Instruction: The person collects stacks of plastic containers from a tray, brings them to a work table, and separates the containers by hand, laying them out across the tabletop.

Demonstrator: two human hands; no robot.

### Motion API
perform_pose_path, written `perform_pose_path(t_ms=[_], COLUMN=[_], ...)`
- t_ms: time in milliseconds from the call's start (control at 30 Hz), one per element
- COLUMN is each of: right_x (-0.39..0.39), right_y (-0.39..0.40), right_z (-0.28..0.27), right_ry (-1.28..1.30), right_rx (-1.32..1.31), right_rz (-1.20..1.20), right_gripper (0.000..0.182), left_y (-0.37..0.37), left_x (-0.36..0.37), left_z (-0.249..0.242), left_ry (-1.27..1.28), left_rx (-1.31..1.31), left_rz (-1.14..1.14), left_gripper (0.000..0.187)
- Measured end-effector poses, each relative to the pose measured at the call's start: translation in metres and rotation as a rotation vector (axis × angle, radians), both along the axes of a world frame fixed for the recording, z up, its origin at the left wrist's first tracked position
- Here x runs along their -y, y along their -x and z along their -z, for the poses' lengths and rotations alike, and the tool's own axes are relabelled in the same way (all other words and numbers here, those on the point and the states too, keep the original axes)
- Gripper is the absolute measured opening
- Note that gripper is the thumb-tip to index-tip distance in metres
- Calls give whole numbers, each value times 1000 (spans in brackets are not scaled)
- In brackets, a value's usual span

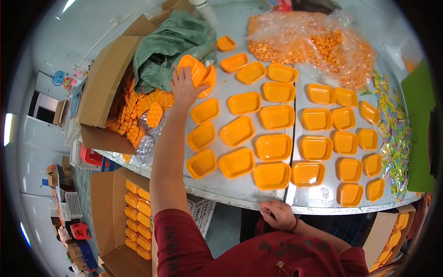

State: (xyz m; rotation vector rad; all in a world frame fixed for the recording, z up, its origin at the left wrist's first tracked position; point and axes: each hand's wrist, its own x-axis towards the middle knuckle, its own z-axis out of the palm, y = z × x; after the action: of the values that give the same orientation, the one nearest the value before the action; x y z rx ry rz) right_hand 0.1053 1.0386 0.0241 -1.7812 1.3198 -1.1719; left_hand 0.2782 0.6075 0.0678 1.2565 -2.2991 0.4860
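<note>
My left hand (185,87) reaches to the back left of the table, its fingers closed on an orange plastic container (192,67). Another orange container (208,82) leans right beside it, partly behind the held one. Several open orange containers (241,103) lie in rough rows in front of me, hollow side up. Smaller orange containers (344,119) stand to their right. Down at the table's front edge is my right hand (278,214), fingers loosely bent and apart, with nothing visible in it.
A tipped cardboard box (99,87) spills orange bumpy pieces (134,108) beside a green bag (170,46). A clear bag of small orange pieces (318,41) lies at the back. Colourful wrapped packets (392,138) line the right. Below left, an open carton (108,221) holds orange containers.
</note>
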Motion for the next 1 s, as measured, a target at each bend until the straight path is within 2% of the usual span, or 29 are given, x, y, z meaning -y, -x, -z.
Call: perform_pose_path(t_ms=[133, 200, 233, 300, 333, 400, 467, 533, 633, 733, 833, 900, 1000], right_x=[-1, 0, -1, 0, 0, -4, -5, -4, -5, -13, -28, -45, -59], right_y=[-2, -2, -1, -3, -4, -4, -5, -3, -4, -1, 9, 27, 42], right_z=[1, 0, -1, -3, -2, 0, 1, -2, -1, 2, -11, -26, -17], right_ry=[3, 10, 16, -6, 4, -92, -90, 5, 9, -45, 14, -21, 49], right_rx=[15, 6, 5, 51, 64, 57, 80, 69, 76, 140, 243, 206, 191], right_rz=[32, 33, 24, 52, 0, 44, 49, 37, 32, 40, 34, 3, 83], right_gripper=[26, 26, 26, 27, 27, 27, 28, 25, 26, 30, 33, 34, 34], left_y=[10, 15, 19, 8, 7, 5, 13, 23, 41, 85, 126, 148, 155], left_x=[17, 15, 15, 14, 5, -14, -30, -50, -85, -132, -192, -228, -231], left_z=[10, 4, 6, 13, 9, 0, -7, -12, -14, -23, -39, -41, -16], left_ry=[-13, -164, -158, 49, 74, 108, 109, 113, 125, 48, 95, 69, 42], left_rx=[-21, 18, 16, 21, -7, -24, -138, -101, -37, -42, -8, 59, 87], left_rz=[-104, -207, -216, -138, -166, -222, -65, -30, 67, 299, 514, 503, 576], left_gripper=[87, 87, 87, 87, 88, 88, 81, 76, 70, 62, 56, 53, 51])
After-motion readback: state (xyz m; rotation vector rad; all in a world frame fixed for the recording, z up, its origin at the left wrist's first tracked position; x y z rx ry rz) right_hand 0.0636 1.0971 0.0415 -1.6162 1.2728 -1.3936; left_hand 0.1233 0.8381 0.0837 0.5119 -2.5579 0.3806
